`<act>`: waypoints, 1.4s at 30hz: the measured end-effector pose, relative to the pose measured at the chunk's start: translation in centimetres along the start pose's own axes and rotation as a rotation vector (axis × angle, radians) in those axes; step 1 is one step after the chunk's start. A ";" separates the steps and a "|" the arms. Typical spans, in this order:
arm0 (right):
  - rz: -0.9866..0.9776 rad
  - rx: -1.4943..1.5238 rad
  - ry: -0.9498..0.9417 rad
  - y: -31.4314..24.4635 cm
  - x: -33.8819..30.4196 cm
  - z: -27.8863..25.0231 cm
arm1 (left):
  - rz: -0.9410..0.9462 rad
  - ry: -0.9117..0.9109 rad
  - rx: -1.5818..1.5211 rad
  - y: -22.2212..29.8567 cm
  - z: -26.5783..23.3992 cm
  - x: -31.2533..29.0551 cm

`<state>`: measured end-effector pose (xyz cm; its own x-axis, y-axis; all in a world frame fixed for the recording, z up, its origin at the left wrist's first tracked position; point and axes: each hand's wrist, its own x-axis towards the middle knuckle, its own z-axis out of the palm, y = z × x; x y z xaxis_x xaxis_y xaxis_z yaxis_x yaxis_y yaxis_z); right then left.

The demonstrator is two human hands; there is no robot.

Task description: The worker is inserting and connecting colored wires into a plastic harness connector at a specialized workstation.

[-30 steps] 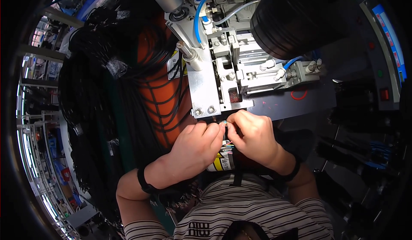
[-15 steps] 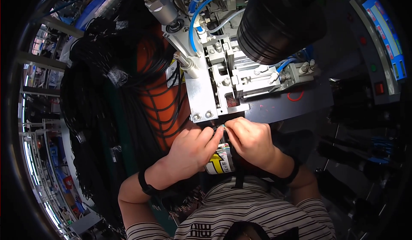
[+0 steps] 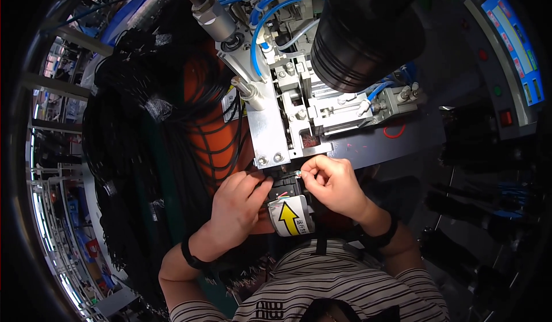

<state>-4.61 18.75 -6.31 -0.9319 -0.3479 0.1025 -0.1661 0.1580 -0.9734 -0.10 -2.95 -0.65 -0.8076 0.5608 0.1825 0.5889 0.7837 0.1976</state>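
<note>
At the front edge of a metal fixture [image 3: 268, 129], my right hand [image 3: 333, 185] pinches small, pale and coloured wire ends [image 3: 298, 174] between thumb and index finger. My left hand [image 3: 237, 207] is to the left of them, fingers bent and closed, beside a dark strip that runs toward the right hand. What the left fingertips hold is hidden in the dark there. Just below, between the two hands, sits a white-labelled part with a yellow arrow [image 3: 288, 218], and a few thin coloured wires [image 3: 282, 195] show at its upper edge.
Blue air tubes [image 3: 256, 40] and a black cylinder [image 3: 359, 40] rise over the fixture. Bundles of black cables [image 3: 129, 97] hang at the left beside an orange surface [image 3: 210, 143]. A control screen [image 3: 513, 46] with buttons stands at the right. A red loop [image 3: 394, 131] lies on the dark plate.
My left hand has moved left and slightly down, away from my right fingertips. The right hand stays near the same spot, still pinching. More of the arrow-labelled part shows.
</note>
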 end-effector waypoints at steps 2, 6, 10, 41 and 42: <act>-0.001 -0.010 -0.015 -0.2 -0.2 0.1 | -0.006 0.063 0.013 -0.2 0.2 -0.5; -0.162 -0.144 0.089 -1.7 -0.6 0.1 | -0.094 0.052 0.231 0.6 -0.3 -0.1; -0.422 -0.109 0.036 -2.7 -0.5 0.6 | -0.168 -0.080 -0.041 1.3 -1.2 0.4; 0.231 0.578 -0.017 -0.8 -1.7 0.4 | -0.143 0.097 -0.427 1.8 1.4 2.0; 0.231 0.579 -0.018 -0.7 -1.6 0.2 | -0.144 0.095 -0.426 1.8 1.4 1.9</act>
<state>-2.89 19.01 -5.81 -0.9166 -0.3806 -0.1227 0.2458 -0.2941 -0.9236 -0.64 -0.07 -1.25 -0.8872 0.4116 0.2082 0.4479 0.6606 0.6025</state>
